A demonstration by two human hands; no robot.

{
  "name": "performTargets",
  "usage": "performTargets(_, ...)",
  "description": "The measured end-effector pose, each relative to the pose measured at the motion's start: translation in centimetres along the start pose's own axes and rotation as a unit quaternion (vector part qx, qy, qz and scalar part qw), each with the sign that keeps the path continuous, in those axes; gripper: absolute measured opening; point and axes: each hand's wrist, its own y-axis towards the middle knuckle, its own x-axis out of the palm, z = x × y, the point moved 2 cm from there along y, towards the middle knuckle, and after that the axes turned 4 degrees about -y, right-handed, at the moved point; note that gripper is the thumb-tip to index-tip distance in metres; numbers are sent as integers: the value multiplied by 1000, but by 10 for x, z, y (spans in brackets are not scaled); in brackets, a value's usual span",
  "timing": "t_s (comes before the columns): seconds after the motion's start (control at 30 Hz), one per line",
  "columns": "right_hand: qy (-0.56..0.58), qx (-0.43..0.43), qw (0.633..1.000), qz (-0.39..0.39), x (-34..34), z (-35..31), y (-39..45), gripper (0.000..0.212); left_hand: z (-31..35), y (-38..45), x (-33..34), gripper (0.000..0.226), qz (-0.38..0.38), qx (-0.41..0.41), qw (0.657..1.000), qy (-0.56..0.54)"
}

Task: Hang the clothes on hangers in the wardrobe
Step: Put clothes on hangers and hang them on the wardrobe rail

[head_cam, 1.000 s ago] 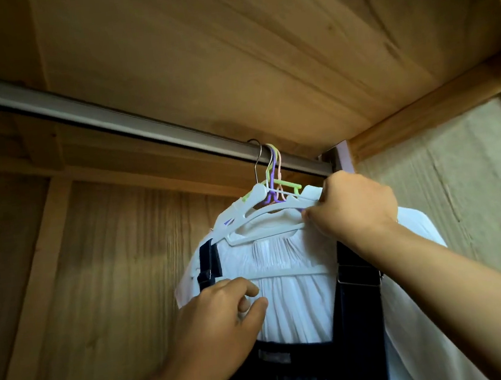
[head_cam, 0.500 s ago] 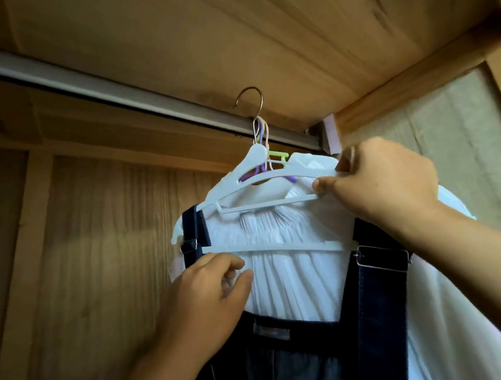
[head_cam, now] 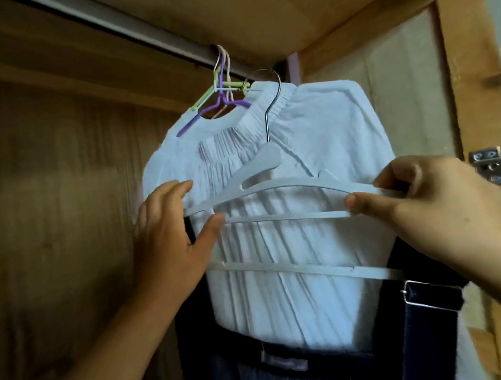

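Observation:
A white plastic hanger (head_cam: 273, 184) with a metal hook (head_cam: 273, 102) is off the rail and held in front of a white blouse (head_cam: 313, 126). My left hand (head_cam: 167, 240) grips its left end, thumb under the arm. The right end is pinched by my right hand (head_cam: 431, 200) between thumb and fingers. Dark denim overalls (head_cam: 430, 325) hang from this hanger by their straps. The blouse hangs on the metal rail (head_cam: 118, 26) from coloured hangers (head_cam: 220, 96).
The wardrobe's wooden back panel lies to the left and its wooden top just above the rail. At the right edge are the side wall and a metal door hinge (head_cam: 496, 166). The rail runs bare toward the upper left.
The white hanger's hook has come off the rail and the hanger sits lower, in front of the blouse. My left hand moved up from the overalls to the hanger's left end.

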Motion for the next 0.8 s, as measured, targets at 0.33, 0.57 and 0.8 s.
performTargets(0.33, 14, 34, 998, -47, -42, 84, -103, 32, 61, -86, 15, 70, -94, 83, 992, -7)
performTargets(0.57, -40, 60, 995, -72, -94, 130, -197, 44, 140, -173, 1, 76, -102, 91, 989, -52)
performTargets(0.8, -73, 111, 985, -106, -153, 168, -288, 33, 196, -258, 2, 74, -229, 3, 963, -139)
